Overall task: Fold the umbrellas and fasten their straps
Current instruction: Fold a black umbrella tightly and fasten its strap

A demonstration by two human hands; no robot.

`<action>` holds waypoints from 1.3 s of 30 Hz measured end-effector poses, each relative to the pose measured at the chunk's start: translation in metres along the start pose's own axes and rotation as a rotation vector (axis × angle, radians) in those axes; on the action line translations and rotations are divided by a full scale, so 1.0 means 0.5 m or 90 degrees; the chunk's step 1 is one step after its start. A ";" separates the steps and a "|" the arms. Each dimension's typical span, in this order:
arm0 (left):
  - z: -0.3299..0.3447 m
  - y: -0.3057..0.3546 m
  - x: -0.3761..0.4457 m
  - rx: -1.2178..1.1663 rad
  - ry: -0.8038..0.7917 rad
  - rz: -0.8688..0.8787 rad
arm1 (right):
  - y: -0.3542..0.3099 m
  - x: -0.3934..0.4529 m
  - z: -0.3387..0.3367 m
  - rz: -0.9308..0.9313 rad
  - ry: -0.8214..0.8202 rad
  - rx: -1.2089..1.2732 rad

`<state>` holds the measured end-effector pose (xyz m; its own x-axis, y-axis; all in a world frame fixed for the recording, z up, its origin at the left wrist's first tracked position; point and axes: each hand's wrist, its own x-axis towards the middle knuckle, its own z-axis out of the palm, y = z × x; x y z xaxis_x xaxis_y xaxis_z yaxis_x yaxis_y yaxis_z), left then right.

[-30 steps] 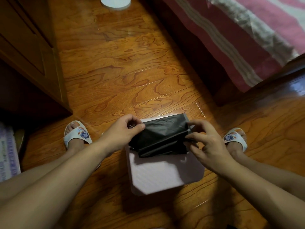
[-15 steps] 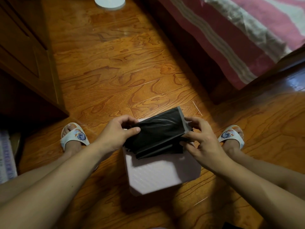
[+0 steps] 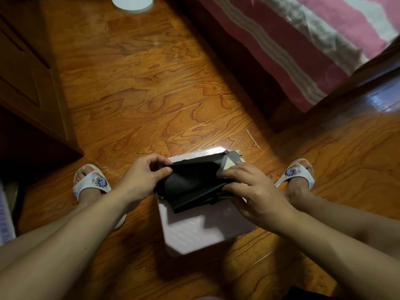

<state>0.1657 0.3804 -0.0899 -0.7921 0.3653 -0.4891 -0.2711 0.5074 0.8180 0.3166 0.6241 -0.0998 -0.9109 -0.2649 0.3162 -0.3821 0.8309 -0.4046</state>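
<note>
A collapsed black umbrella (image 3: 192, 182) lies crosswise over a pale pink stool (image 3: 194, 230) on the wooden floor. Its canopy has a grey edge band, and a pale patch shows at the right end. My left hand (image 3: 140, 180) pinches the black fabric at the umbrella's left end with thumb and curled fingers. My right hand (image 3: 253, 191) grips the right end, fingers curled over the folds. No strap shows.
My feet in white slippers (image 3: 92, 185) (image 3: 297, 174) stand on either side of the stool. A wooden cabinet (image 3: 32, 83) is at the left, a bed with a red striped cover (image 3: 303, 46) at the upper right, and a white round base (image 3: 132, 3) at the top.
A fold of black fabric has been turned over, exposing the grey band and pale patch at the right end. My right hand has moved further onto the umbrella.
</note>
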 end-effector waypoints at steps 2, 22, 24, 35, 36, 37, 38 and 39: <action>-0.001 -0.002 0.004 -0.001 -0.003 -0.004 | -0.004 0.000 0.002 -0.035 0.000 -0.002; -0.027 0.002 -0.062 0.223 -0.306 0.185 | -0.047 -0.075 -0.057 0.160 -0.166 0.114; -0.026 -0.017 -0.063 0.337 -0.321 0.258 | -0.066 -0.100 -0.057 0.165 -0.210 0.069; -0.084 -0.077 -0.058 0.540 -0.048 0.266 | -0.135 -0.107 -0.008 0.822 0.107 0.748; -0.090 -0.089 -0.049 0.553 -0.042 0.241 | -0.149 -0.097 0.002 0.888 0.108 0.754; -0.094 -0.104 -0.039 0.564 -0.049 0.228 | -0.164 -0.088 0.014 0.932 0.100 0.735; -0.096 -0.116 -0.032 0.563 -0.051 0.225 | -0.177 -0.083 0.023 0.952 0.099 0.709; -0.096 -0.129 -0.026 0.545 -0.046 0.226 | -0.189 -0.082 0.030 0.961 0.104 0.685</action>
<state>0.1673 0.3053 -0.1218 -0.7075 0.6426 -0.2941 0.4993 0.7490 0.4356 0.3876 0.5490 -0.0876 -0.5337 0.4079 -0.7408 0.6532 -0.3574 -0.6675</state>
